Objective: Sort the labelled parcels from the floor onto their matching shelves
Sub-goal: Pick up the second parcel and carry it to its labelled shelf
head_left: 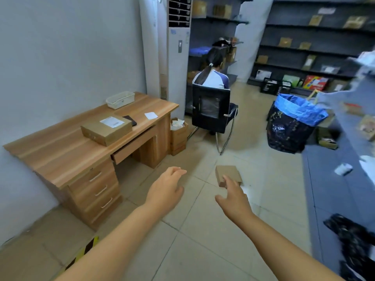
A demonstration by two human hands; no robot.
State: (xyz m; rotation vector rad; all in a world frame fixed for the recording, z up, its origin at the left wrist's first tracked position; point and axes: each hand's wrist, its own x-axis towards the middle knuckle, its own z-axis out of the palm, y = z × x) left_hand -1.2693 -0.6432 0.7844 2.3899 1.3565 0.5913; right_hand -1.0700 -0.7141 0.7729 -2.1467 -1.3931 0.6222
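A small flat brown cardboard parcel (227,174) lies on the tiled floor in the middle of the room. My right hand (235,197) reaches toward its near edge with fingers spread, and the fingertips overlap that edge. My left hand (165,190) hovers to the left of the parcel, fingers apart, holding nothing. Dark shelves (308,49) with several parcels line the back wall. A blurred grey shelf (349,126) with parcels runs along the right.
A wooden desk (67,147) on the left carries a labelled box (106,129) and a white basket (120,99). A person sits in a black chair (212,109) ahead. A blue-lined bin (292,122) stands at the right, a small cardboard bin (178,132) beside the desk.
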